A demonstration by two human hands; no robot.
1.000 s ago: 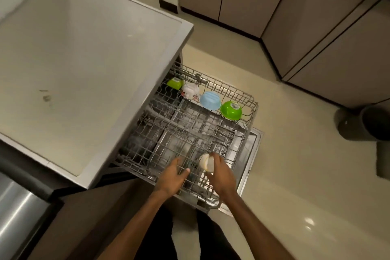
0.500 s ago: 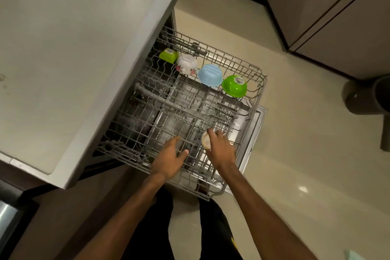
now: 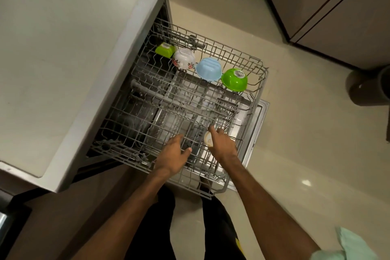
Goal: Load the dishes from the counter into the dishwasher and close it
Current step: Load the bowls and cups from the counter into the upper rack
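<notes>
Pale tabletop (image 3: 63, 48) fills the left, and from under its edge the dishwasher rack (image 3: 260, 91) stands pulled out, with a row of upturned bowls (image 3: 209, 68) along its far side. Near the rack's near right corner the right hand (image 3: 224, 149) grasps a small cream cup (image 3: 207, 139) — its fingers (image 3: 213, 132) curl over the cup's top and right side, leaving only the left face showing. Just left, the left hand (image 3: 172, 156) lies over the wires — fingers released, holding nothing.

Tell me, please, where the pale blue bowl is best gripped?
Probably from above, gripping the pale blue bowl across its near and far walls: it sits rim down, with the floral bowl and round green bowl close on either side.
</notes>
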